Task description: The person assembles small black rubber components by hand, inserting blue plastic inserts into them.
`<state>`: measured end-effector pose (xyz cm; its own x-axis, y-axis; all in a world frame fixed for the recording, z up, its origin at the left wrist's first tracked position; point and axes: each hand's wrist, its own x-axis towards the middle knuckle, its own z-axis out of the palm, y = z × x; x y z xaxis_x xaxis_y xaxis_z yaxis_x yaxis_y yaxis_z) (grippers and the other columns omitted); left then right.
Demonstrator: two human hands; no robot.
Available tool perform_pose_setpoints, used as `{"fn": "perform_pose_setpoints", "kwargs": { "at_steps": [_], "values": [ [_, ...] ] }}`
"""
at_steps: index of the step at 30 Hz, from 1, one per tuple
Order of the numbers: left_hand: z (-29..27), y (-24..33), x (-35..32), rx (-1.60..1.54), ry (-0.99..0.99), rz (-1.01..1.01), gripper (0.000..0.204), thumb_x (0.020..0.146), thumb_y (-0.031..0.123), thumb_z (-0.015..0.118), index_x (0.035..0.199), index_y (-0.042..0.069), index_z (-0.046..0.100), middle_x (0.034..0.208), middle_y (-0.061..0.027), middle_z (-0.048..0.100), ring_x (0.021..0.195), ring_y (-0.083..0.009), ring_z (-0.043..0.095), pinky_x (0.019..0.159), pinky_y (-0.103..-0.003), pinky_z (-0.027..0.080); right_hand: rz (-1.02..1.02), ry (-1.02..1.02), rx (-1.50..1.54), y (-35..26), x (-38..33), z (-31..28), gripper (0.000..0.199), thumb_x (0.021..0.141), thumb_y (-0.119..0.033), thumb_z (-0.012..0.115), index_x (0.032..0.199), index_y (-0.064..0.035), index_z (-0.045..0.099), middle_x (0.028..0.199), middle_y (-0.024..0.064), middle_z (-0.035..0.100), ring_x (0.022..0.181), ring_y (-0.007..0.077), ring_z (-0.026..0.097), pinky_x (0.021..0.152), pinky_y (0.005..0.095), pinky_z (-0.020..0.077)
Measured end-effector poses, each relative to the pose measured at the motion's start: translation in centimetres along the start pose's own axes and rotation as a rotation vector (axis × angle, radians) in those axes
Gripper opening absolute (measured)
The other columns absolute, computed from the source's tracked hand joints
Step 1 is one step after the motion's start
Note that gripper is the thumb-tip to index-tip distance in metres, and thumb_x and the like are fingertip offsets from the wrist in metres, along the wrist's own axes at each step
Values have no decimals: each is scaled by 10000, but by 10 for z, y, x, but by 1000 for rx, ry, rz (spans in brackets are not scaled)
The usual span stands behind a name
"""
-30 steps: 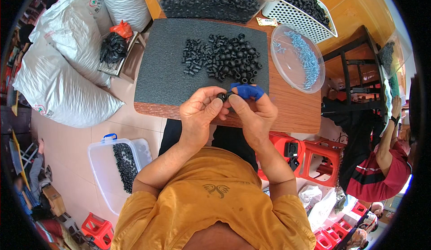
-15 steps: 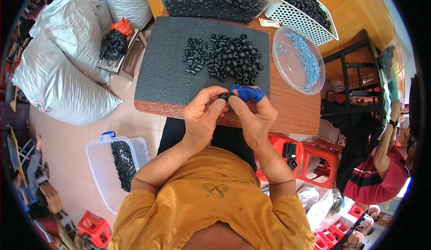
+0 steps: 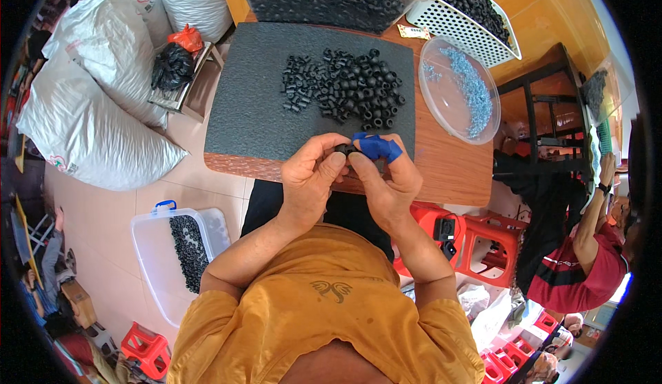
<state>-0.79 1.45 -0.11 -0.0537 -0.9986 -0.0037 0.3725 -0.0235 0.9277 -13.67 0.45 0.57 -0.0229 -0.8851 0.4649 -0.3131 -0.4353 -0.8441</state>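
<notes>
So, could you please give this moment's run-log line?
left hand: holding small black part | right hand, blue finger wrap: holding same part | round and tubular black parts: piled on dark grey foam mat

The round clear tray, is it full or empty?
Partly filled: small blue pieces cover some of the round clear tray, leaving some bottom bare.

Head-worn fisheye view, wide, looking down

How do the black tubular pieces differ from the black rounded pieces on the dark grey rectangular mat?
The tubular pieces look narrow, the rounded pieces bulbous. The tubular pieces seem smaller than the rounded pieces and lie to their left. Both are black and lie loose on the mat.
</notes>
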Motion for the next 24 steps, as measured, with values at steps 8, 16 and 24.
{"fn": "perform_pose_setpoints", "kwargs": {
  "at_steps": [8, 16, 24],
  "values": [
    [-1, 1, 0, -79, -26, -105, 215, 882, 62, 525, 1084, -12, 537, 832, -14, 583, 703, -47, 533, 619, -172, 453, -264, -17, -184, -3, 7, -1, 207, 656, 70, 645, 847, 31, 576, 801, 142, 570, 659, 282, 524, 547, 328, 424],
    [1, 2, 5, -97, -77, -177, 207, 883, 88, 535, 1056, -26, 544, 799, -33, 597, 672, -59, 544, 587, -181, 463, -296, 24, -226, 3, 1, -6, 211, 642, 72, 650, 839, 30, 587, 790, 148, 562, 652, 287, 524, 539, 338, 424],
    [-2, 5, 13, -25, -50, -242, 133, 844, 100, 579, 907, -15, 601, 657, -26, 588, 527, -52, 514, 474, -177, 440, -269, -40, -193, 3, -2, -10, 255, 647, 58, 653, 891, 16, 594, 772, 141, 564, 643, 281, 527, 531, 338, 425]
  ]
}}
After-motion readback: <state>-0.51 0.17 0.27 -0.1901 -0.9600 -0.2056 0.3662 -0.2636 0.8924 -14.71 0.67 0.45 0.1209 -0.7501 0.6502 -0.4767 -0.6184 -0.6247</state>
